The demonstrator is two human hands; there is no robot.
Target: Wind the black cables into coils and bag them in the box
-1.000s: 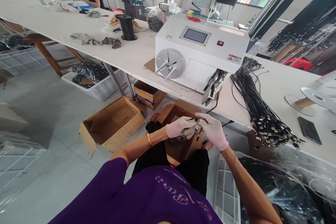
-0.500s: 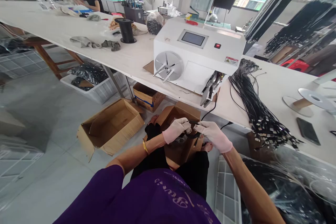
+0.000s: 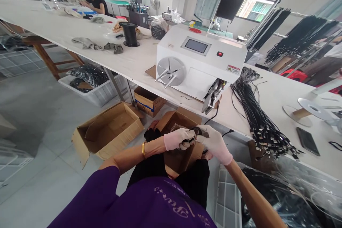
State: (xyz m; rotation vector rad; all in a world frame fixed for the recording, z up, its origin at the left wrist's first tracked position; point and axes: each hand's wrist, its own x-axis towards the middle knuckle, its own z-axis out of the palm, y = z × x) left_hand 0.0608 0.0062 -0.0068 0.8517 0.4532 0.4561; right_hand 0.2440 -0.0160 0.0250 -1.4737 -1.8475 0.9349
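Note:
Both my hands wear pale gloves and meet over my lap. My left hand (image 3: pixel 178 139) and my right hand (image 3: pixel 215 142) are closed on a small coiled black cable (image 3: pixel 197 131) held between them. Below them stands an open cardboard box (image 3: pixel 178 121) by my knees. A white winding machine (image 3: pixel 200 60) with a touch screen and a metal disc sits on the long white table (image 3: pixel 80 32) just ahead.
A bundle of black cables (image 3: pixel 256 114) lies on the table right of the machine, with a phone (image 3: pixel 307 141) and empty spools (image 3: pixel 311 107) beyond. Open cardboard boxes (image 3: pixel 109 131) stand on the floor. A black spool (image 3: pixel 130 34) and rags lie further along. Another person sits at the far end.
My hands have drawn closer together and the cable now sits bunched into a tighter coil between them. The view shifted slightly.

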